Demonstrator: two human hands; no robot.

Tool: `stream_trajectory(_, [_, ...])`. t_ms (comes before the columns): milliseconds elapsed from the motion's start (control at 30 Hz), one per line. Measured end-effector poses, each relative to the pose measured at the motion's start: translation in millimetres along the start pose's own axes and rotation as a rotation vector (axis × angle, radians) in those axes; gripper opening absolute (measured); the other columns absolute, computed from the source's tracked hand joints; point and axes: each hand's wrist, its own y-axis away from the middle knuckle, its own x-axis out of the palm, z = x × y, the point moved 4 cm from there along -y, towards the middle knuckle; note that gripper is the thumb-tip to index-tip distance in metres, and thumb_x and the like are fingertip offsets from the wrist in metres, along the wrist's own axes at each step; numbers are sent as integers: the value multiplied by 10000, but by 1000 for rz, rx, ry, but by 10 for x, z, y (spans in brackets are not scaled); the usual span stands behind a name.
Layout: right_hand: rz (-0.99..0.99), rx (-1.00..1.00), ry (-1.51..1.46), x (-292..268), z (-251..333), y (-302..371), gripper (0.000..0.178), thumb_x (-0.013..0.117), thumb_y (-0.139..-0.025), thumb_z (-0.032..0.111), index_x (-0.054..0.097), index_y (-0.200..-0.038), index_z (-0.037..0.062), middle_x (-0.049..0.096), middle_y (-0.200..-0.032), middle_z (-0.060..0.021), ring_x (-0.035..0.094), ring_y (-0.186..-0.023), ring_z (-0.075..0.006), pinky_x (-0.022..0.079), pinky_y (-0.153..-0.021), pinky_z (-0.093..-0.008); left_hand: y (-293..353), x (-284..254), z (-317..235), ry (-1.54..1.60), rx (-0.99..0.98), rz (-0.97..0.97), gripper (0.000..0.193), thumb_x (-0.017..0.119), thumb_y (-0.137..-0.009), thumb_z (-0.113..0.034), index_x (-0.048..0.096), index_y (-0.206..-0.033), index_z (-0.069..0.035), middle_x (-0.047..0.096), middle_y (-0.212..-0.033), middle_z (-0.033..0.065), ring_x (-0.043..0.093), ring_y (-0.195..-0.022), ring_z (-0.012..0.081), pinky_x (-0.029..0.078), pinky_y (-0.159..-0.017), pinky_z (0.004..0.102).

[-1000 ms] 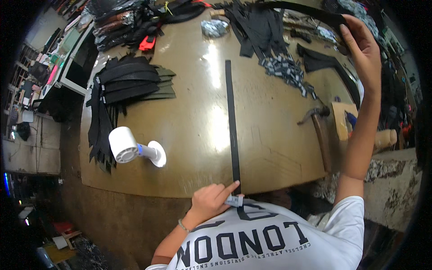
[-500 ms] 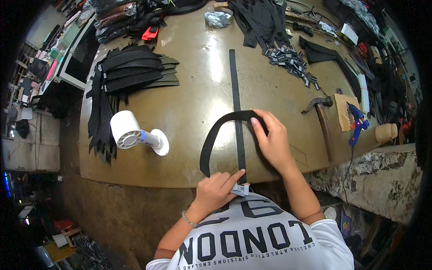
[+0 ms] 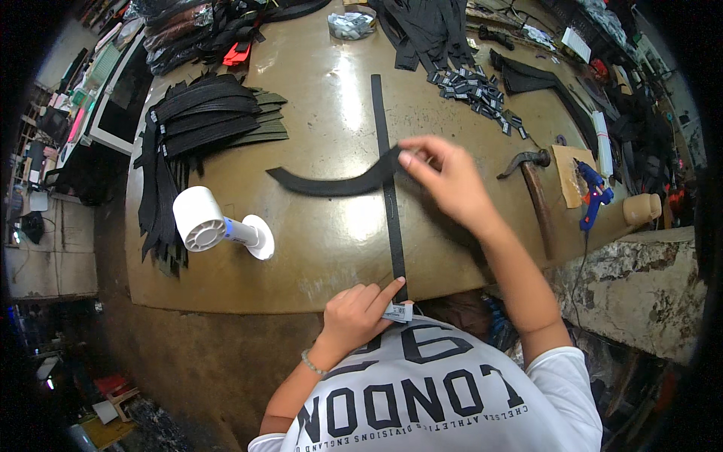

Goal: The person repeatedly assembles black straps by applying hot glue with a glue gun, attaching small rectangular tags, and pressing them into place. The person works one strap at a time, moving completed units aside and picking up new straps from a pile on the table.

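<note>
A straight black strap lies lengthwise down the middle of the table. At its near end, my left hand presses with the index finger stretched onto the strap, the other fingers curled. A small whitish-grey label sticks out from under those curled fingers. My right hand pinches the right end of a second, curved black strap between thumb and fingers. That strap sags across the straight one, its free end pointing left. My right palm's inside is hidden.
Bundled black straps and a white plastic stand-like tool occupy the left. Loose labels and more straps lie at the back. A hammer, blue glue gun and tape roll are at right.
My right hand has moved away from me, lifting the curved strap, whose free end has swung from beside my left hand out to the far left. My left hand stays nearly still.
</note>
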Motion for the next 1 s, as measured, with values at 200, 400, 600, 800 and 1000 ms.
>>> stream_trajectory(200, [-4, -247, 199, 244, -134, 448, 220, 646, -911, 174, 690, -1079, 39, 659, -904, -142, 633, -847, -321, 494, -763, -395, 8, -11, 17, 14, 12, 10, 399, 749, -808, -336, 709, -1139, -116, 403, -644, 8, 466, -536, 140, 385, -477, 283])
stream_trajectory(400, [-142, -306, 251, 293, -166, 546, 192, 649, -901, 143, 672, -1056, 32, 620, -925, -117, 602, -886, -306, 468, -793, -400, -2, -8, 13, 17, 19, 21, 408, 752, -803, -329, 705, -1147, -115, 396, -648, 14, 466, -540, 146, 383, -480, 288])
stream_trajectory(600, [-179, -313, 324, 380, -186, 581, 183, 633, -908, 111, 651, -1069, 26, 598, -945, -112, 591, -904, -297, 447, -795, -394, 7, 6, 22, 32, 3, 24, 415, 758, -796, -324, 705, -1148, -112, 393, -651, 15, 465, -541, 148, 382, -480, 289])
stream_trajectory(800, [-196, -328, 402, 381, -153, 580, 173, 641, -894, 104, 655, -1052, 38, 584, -962, -98, 584, -879, -280, 445, -778, -386, -48, -42, -5, 73, -31, 73, 380, 761, -801, -322, 711, -1108, -104, 434, -658, 23, 498, -547, 164, 411, -486, 296])
stream_trajectory(1000, [-178, -417, 687, 450, -62, 608, 226, 668, -848, 132, 684, -1067, 79, 594, -1041, -65, 553, -971, -265, 430, -810, -395, -392, -156, 200, 285, -136, 170, 261, 728, -813, -196, 682, -1045, -85, 600, -757, 73, 628, -668, 272, 494, -559, 378])
